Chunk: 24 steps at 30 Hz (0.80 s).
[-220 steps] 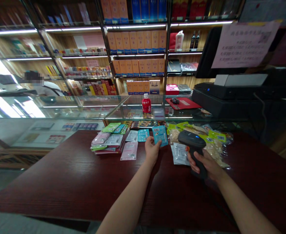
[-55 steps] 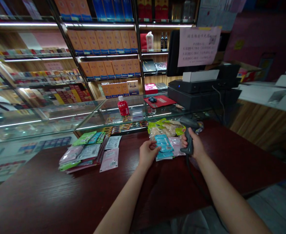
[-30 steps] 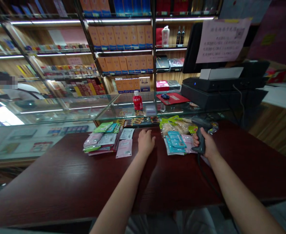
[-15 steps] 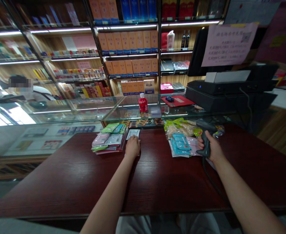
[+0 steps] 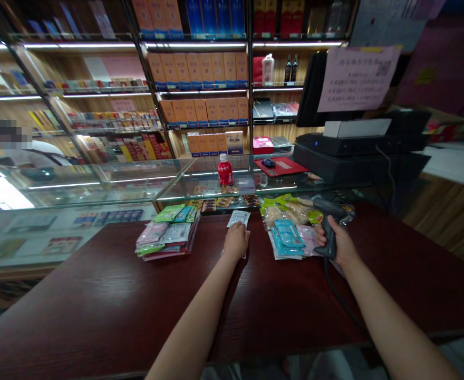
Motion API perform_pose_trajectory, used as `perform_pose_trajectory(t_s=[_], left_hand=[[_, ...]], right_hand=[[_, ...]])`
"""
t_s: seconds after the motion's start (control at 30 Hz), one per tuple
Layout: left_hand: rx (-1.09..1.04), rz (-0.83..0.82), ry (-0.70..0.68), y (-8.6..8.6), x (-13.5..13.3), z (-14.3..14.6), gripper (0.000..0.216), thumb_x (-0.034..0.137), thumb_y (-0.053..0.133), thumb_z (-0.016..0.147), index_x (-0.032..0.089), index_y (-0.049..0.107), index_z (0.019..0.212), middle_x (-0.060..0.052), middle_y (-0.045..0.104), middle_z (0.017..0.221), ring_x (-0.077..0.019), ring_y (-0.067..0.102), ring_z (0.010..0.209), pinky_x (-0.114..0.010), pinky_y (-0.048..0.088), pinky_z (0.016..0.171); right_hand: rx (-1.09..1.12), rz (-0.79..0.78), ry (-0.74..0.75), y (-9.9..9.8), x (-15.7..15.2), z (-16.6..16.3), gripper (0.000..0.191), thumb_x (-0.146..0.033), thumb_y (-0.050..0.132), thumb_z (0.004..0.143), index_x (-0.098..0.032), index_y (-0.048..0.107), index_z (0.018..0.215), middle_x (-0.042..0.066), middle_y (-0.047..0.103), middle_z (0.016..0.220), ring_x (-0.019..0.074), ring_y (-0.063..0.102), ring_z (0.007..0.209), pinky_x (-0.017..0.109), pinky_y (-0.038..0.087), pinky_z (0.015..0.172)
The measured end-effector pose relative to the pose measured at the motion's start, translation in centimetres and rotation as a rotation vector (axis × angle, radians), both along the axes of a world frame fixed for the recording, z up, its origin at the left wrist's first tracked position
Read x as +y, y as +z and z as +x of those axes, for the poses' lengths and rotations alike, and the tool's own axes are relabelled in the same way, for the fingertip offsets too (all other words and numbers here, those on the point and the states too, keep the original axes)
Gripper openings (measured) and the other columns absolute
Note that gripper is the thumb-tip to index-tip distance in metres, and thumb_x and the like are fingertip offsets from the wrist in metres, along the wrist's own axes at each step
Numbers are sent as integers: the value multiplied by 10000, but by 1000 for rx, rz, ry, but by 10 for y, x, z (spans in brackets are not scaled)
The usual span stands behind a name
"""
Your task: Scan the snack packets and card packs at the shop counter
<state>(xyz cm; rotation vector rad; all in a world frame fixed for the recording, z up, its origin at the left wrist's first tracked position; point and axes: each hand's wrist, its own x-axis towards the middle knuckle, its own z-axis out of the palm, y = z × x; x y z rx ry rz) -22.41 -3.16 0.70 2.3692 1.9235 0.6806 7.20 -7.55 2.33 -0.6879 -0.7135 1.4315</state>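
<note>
My left hand [image 5: 235, 243] is closed on a flat pale packet [image 5: 239, 218] low over the dark red table, between two piles. The packet pokes out beyond my fingers, and a pinkish edge shows beside them. My right hand [image 5: 340, 243] grips a black barcode scanner [image 5: 330, 232] by its handle, its head pointing left. Under and beside the scanner lie blue packets [image 5: 289, 235], a pink packet [image 5: 308, 237] and clear-and-green food bags [image 5: 289, 208]. To the left of my left hand sits a stack of mixed packets [image 5: 168, 232], green, pink and white.
A glass display counter [image 5: 200, 174] borders the table's far side, with a red bottle [image 5: 224, 171] and a computer mouse [image 5: 269, 163] on it. A monitor [image 5: 311, 89] and cash drawer [image 5: 335, 163] stand at right. The scanner's cable [image 5: 338, 295] trails toward me. Beyond the counter is a person [image 5: 30, 150].
My left hand has moved right with the pale packet, away from the mixed stack. My right hand still holds the scanner over the right pile. The view has shifted slightly.
</note>
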Motion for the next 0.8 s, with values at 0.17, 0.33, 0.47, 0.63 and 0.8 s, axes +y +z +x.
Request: perform_pose_trajectory(t_s=[0.17,0.33,0.47,0.63,0.8], left_hand=[[-83,41,238,20,9,-12,333,229,467,867,125,663,1116,-163,644,1101,-283,571,1077,-384,411,946],[-122,-59,437,28,31,-22,429,438,563,812,123,684,1076,-225,622,1100,-372,563,1062,-451,430,862],[-152,-92,436,22,50,-25,494,545,736,618,179,694,948,-197,637,1095,-383,570,1053,-441,447,827],[-303,-141,383,14,69,-31,341,375,721,674,195,608,940,-113,690,963,-296,638,946,-369,452,781],[-514,-87,234,13,82,-50,261,255,734,618,179,563,801,-33,666,787,-203,639,759,-284,462,672]], right_hand=[[-19,-9,-1,0,-1,0,357,-479,750,719,-203,573,858,-48,496,560,73,416,403,167,369,351],[-55,-13,-1,1,-2,-3,333,-493,721,746,-217,569,856,-50,484,566,75,401,403,174,349,354],[-111,-11,-6,2,-2,-5,335,-509,705,755,-227,568,873,-52,469,567,79,388,396,191,335,353],[-132,-15,-10,2,-3,-7,310,-492,686,781,-227,587,908,-51,475,580,76,389,397,192,333,357],[-179,4,-35,2,-4,-8,315,-494,684,784,-232,576,921,-51,494,584,76,397,391,195,333,357]])
